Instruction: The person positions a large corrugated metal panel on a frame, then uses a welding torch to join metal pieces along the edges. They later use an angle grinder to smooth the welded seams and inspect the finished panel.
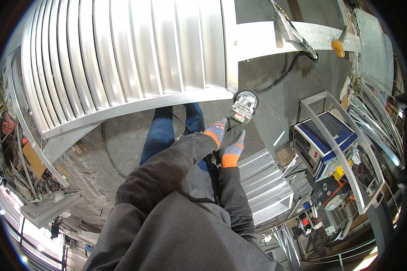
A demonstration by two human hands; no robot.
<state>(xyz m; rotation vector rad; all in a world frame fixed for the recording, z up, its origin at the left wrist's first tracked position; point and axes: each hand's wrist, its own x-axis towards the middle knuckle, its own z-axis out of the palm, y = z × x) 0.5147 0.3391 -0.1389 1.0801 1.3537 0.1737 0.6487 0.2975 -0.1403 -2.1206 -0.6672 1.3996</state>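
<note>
An angle grinder (244, 107) with a silver gear head and a dark body is held out in front of me. Its dark round disc meets, or lies very close to, the near right corner of a slatted aluminium panel (135, 98); I cannot tell whether they touch. My left hand (216, 130), in a grey and orange glove, is closed on the grinder's body. Further back along the body, my right hand (233, 151) is closed on it in a matching glove. The grinder's body partly hides the fingers of both hands.
A pale beam (312, 37) extends right from the panel, with a cabled torch-like tool (288, 28) and a yellow-handled tool (338, 47) on it. A second slatted panel (264, 185) lies at my right. Beyond it, a metal frame (334, 149) surrounds a blue-and-white machine (319, 142). Cables cross the floor.
</note>
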